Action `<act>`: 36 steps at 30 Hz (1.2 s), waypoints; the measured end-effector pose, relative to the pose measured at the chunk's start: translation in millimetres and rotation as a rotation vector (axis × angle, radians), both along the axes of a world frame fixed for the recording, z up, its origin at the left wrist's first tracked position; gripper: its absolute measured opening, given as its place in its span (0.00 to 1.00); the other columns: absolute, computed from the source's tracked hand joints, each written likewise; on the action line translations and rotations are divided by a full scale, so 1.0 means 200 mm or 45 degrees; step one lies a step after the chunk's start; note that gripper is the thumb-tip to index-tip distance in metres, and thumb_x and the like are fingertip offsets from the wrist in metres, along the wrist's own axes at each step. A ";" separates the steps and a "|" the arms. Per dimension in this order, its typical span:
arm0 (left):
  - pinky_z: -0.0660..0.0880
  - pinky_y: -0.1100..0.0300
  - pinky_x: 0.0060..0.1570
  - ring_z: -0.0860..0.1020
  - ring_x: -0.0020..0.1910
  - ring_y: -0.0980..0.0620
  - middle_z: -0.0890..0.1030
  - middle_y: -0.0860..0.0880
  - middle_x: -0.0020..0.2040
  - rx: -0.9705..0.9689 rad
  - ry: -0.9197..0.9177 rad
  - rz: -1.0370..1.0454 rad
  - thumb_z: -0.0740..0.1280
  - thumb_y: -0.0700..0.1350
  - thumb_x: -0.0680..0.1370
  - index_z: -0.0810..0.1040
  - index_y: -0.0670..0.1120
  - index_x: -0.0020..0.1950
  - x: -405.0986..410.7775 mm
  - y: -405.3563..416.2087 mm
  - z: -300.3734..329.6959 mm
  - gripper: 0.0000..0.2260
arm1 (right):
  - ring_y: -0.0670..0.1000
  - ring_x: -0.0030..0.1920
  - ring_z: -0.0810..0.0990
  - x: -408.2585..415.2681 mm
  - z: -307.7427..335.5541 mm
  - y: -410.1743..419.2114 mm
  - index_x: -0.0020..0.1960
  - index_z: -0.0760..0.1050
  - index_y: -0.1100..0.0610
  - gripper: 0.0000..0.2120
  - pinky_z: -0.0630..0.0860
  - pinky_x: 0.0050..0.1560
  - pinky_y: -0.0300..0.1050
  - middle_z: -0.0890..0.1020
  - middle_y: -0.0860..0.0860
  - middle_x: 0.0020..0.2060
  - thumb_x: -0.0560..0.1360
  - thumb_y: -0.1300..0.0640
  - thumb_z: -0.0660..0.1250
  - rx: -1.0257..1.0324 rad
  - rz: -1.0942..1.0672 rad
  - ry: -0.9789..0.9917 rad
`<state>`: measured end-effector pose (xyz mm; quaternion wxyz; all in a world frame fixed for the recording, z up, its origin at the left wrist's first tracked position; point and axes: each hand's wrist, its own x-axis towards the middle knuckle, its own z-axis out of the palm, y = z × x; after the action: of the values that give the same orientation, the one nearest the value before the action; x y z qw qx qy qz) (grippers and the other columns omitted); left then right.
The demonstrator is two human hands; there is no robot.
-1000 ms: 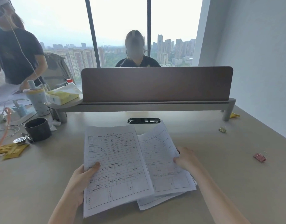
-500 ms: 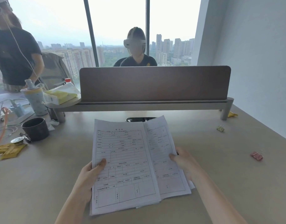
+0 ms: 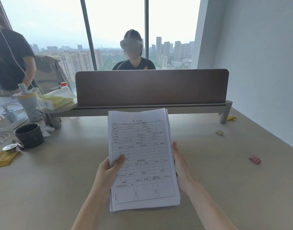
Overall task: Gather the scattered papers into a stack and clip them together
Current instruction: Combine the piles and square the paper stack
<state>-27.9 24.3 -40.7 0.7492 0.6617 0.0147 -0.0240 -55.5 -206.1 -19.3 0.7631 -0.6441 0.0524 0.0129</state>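
A stack of white printed forms [image 3: 140, 151] stands lifted and tilted over the middle of the beige desk [image 3: 59, 180], its sheets nearly aligned. My left hand [image 3: 107, 173] grips the stack's left edge, thumb on the top sheet. My right hand [image 3: 181, 166] lies flat against the right edge, fingers straight. A pink binder clip [image 3: 255, 159] lies on the desk far to the right. A yellow-green clip [image 3: 219, 132] lies further back on the right.
A brown divider panel [image 3: 150, 87] on a grey shelf crosses the desk's back. At the left stand a dark cup [image 3: 29, 135], a bottle [image 3: 29, 105], cables and yellow packets [image 3: 3, 158]. One person sits behind the divider, another stands at the left.
The two fanned sheets have been pushed together into one aligned stack and raised upright. My right hand went from gripping the right sheet to pressing flat on the stack's edge.
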 end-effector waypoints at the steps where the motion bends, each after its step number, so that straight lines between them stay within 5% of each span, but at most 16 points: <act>1: 0.82 0.38 0.56 0.88 0.54 0.43 0.89 0.47 0.54 0.065 -0.071 0.041 0.70 0.48 0.80 0.84 0.49 0.60 0.00 -0.02 0.01 0.10 | 0.49 0.54 0.87 -0.01 0.01 0.01 0.62 0.80 0.49 0.17 0.84 0.50 0.46 0.87 0.49 0.55 0.84 0.45 0.56 -0.022 -0.027 -0.060; 4: 0.85 0.54 0.53 0.86 0.57 0.54 0.87 0.60 0.56 0.154 -0.304 0.129 0.69 0.41 0.81 0.76 0.60 0.69 -0.01 -0.10 0.07 0.19 | 0.52 0.53 0.87 -0.02 0.03 -0.01 0.57 0.78 0.51 0.10 0.84 0.46 0.42 0.88 0.47 0.50 0.81 0.63 0.64 -0.126 -0.207 -0.240; 7: 0.79 0.67 0.56 0.81 0.58 0.69 0.81 0.73 0.58 0.146 -0.475 0.152 0.68 0.38 0.81 0.50 0.66 0.81 -0.01 -0.15 0.13 0.40 | 0.50 0.53 0.87 -0.03 0.07 -0.04 0.55 0.78 0.50 0.11 0.84 0.50 0.47 0.88 0.45 0.49 0.81 0.64 0.65 -0.218 -0.309 -0.396; 9: 0.79 0.73 0.50 0.82 0.55 0.67 0.83 0.70 0.55 0.205 -0.546 0.199 0.70 0.39 0.80 0.62 0.60 0.79 0.00 -0.17 0.15 0.33 | 0.48 0.54 0.86 -0.05 0.11 -0.06 0.57 0.78 0.49 0.10 0.84 0.52 0.48 0.88 0.45 0.52 0.81 0.62 0.65 -0.230 -0.339 -0.492; 11: 0.81 0.69 0.44 0.84 0.53 0.58 0.87 0.63 0.49 0.209 -0.577 0.250 0.74 0.43 0.77 0.79 0.55 0.61 0.01 -0.18 0.18 0.15 | 0.48 0.55 0.86 -0.07 0.13 -0.08 0.59 0.78 0.49 0.08 0.84 0.52 0.47 0.87 0.45 0.54 0.81 0.57 0.67 -0.221 -0.341 -0.569; 14: 0.84 0.56 0.45 0.87 0.50 0.53 0.89 0.56 0.48 0.070 -0.563 0.092 0.76 0.56 0.69 0.85 0.55 0.49 0.01 -0.18 0.18 0.11 | 0.47 0.55 0.86 -0.08 0.17 -0.12 0.60 0.77 0.50 0.14 0.83 0.50 0.48 0.86 0.47 0.54 0.76 0.49 0.69 -0.281 -0.351 -0.628; 17: 0.83 0.62 0.41 0.88 0.46 0.57 0.90 0.55 0.46 -0.014 -0.552 -0.001 0.79 0.49 0.73 0.88 0.56 0.45 0.02 -0.18 0.19 0.03 | 0.49 0.52 0.86 -0.07 0.20 -0.15 0.58 0.77 0.52 0.20 0.83 0.47 0.49 0.86 0.50 0.52 0.72 0.42 0.71 -0.321 -0.399 -0.621; 20: 0.83 0.64 0.40 0.88 0.46 0.57 0.90 0.54 0.45 -0.016 -0.543 -0.036 0.74 0.41 0.75 0.89 0.54 0.44 0.03 -0.18 0.20 0.08 | 0.52 0.53 0.87 -0.05 0.20 -0.17 0.57 0.80 0.53 0.23 0.84 0.52 0.56 0.87 0.51 0.52 0.68 0.41 0.73 -0.286 -0.357 -0.577; 25: 0.83 0.64 0.36 0.88 0.40 0.57 0.90 0.54 0.40 -0.017 -0.485 0.007 0.72 0.38 0.77 0.89 0.52 0.38 0.05 -0.22 0.26 0.12 | 0.51 0.50 0.88 -0.01 0.21 -0.13 0.51 0.85 0.50 0.08 0.83 0.54 0.61 0.89 0.49 0.48 0.72 0.51 0.77 -0.235 -0.320 -0.476; 30: 0.85 0.57 0.38 0.89 0.41 0.51 0.90 0.48 0.42 -0.090 -0.488 0.009 0.75 0.44 0.75 0.88 0.47 0.41 0.06 -0.22 0.31 0.04 | 0.51 0.50 0.88 -0.02 0.29 -0.14 0.51 0.85 0.51 0.11 0.84 0.52 0.56 0.89 0.49 0.48 0.73 0.46 0.75 -0.204 -0.320 -0.535; 36: 0.84 0.45 0.52 0.87 0.54 0.40 0.89 0.42 0.53 -0.085 -0.340 -0.228 0.76 0.55 0.68 0.88 0.44 0.54 0.08 -0.17 0.23 0.20 | 0.56 0.53 0.87 -0.02 0.22 -0.19 0.56 0.84 0.54 0.14 0.84 0.52 0.57 0.88 0.53 0.51 0.72 0.50 0.76 -0.178 -0.231 -0.464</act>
<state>-11.3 -8.8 4.5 0.7609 0.6325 -0.1446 -0.0030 -59.1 -245.1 24.3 0.7114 -0.6797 -0.0281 -0.1763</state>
